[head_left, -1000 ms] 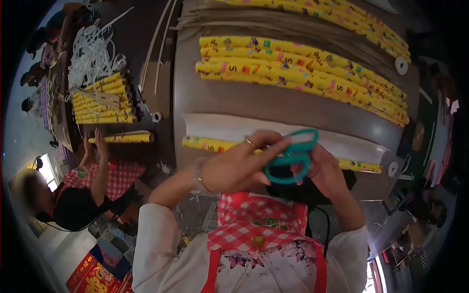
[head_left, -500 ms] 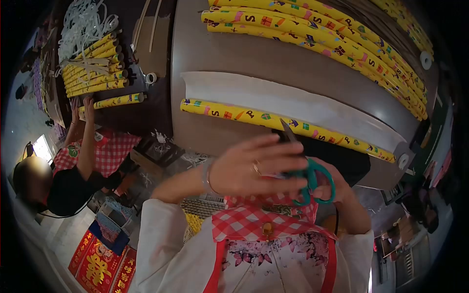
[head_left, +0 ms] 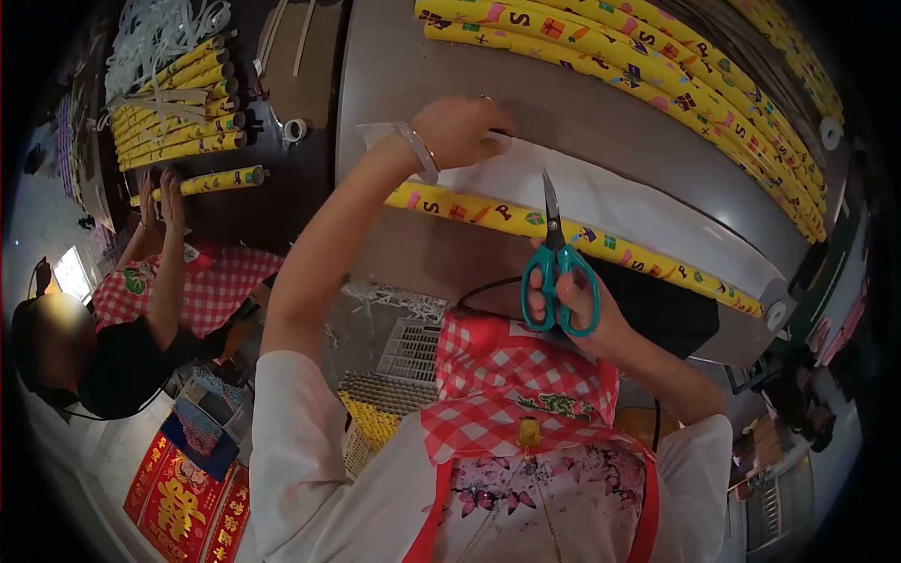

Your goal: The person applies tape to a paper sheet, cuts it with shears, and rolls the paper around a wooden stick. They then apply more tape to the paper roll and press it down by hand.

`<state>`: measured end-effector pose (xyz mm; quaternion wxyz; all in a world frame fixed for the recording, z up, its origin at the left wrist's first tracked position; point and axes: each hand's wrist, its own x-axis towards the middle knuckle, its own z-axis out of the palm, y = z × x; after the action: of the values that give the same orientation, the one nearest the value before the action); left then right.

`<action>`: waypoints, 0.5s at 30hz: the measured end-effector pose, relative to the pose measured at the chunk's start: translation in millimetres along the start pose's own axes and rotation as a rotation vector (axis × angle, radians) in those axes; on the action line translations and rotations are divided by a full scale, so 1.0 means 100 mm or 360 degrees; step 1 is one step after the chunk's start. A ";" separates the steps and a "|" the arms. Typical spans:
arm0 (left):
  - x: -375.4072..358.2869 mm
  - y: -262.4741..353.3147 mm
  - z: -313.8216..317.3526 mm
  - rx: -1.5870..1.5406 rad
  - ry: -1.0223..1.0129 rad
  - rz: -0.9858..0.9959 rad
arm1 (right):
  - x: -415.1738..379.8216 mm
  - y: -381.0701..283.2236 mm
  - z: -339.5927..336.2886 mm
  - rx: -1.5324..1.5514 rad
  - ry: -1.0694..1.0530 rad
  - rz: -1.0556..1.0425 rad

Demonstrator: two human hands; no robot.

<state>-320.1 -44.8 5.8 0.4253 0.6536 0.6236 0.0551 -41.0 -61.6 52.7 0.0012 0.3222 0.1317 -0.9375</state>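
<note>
My right hand [head_left: 572, 300] holds teal-handled scissors [head_left: 556, 253], with the blades closed and pointing up over the table. Stretched across the table, my left hand [head_left: 465, 129] has its fingers bent together at the far edge of a white sheet [head_left: 582, 183]; what they hold, if anything, is too small to name. A yellow printed roll [head_left: 619, 251] lies along the near edge of the white sheet, below the scissor tip. Part of the roll's left end is behind my left forearm.
Long yellow rolls [head_left: 610, 70] lie at the table's far side. At the left, a co-worker's hands [head_left: 167, 199] rest on a short yellow roll [head_left: 221, 181], beside stacked short rolls [head_left: 183, 141] and a tape roll [head_left: 295, 130]. A black object [head_left: 657, 305] is near the table's front edge.
My left hand has moved from near the scissors up and left to the white sheet's far edge. The scissors have moved slightly left and turned more upright. The co-worker's roll has shifted slightly left.
</note>
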 end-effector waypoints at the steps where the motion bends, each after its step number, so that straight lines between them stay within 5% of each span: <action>1: 0.00 -0.01 -0.03 -0.0041 -0.0073 0.0006 | 0.02 0.02 0.02 0.0002 0.0001 0.0001; 4: 0.03 -0.14 -0.02 -0.0248 -0.0173 -0.0028 | 0.09 0.08 0.06 -0.0222 -0.0030 -0.0079; 9: 0.06 -0.19 -0.02 -0.0445 -0.0162 -0.0013 | 0.23 0.20 0.00 0.0316 -0.0023 -0.0097; 15: 0.12 -0.24 -0.10 -0.0625 -0.0384 0.0040 | 0.32 0.25 0.16 0.0194 0.0007 -0.0065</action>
<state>-342.2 -33.3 -8.6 0.6150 0.5678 0.5375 0.1021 -73.8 -87.3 39.1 -0.0377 0.3210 0.0807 -0.9429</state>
